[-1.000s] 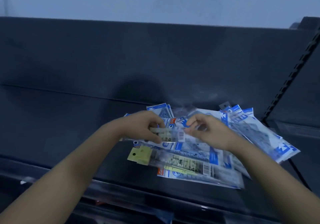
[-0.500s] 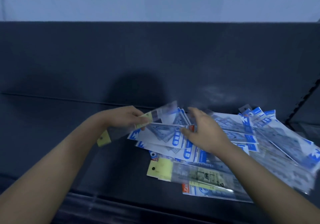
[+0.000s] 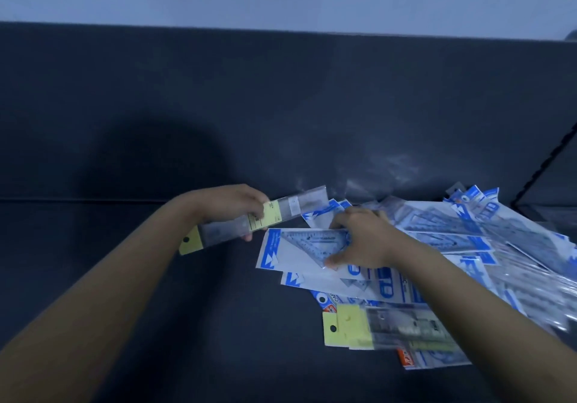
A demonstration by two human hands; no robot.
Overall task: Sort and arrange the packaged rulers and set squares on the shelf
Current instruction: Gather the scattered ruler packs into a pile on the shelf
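Note:
My left hand [image 3: 232, 207] grips a clear packaged ruler with yellow card ends [image 3: 271, 218], held slanted just above the dark shelf [image 3: 125, 278], left of the pile. My right hand [image 3: 362, 240] rests on a blue-and-white set square pack [image 3: 299, 251] at the pile's left edge, thumb and fingers curled round the triangle's corner. Beneath and to the right lies a heap of several more blue set square packs [image 3: 474, 237]. Another yellow-headed ruler pack [image 3: 384, 329] lies at the front of the heap, partly under my right forearm.
The shelf's dark back panel [image 3: 281, 106] rises behind the pile. A slotted upright [image 3: 549, 159] stands at the far right. An orange-labelled pack [image 3: 406, 362] pokes out at the pile's front. The dark shelf surface stretches left of my arms.
My left hand has lifted the yellow-ended ruler out of the pile and carried it leftward. My right hand went from the ruler's end down onto the top set square pack.

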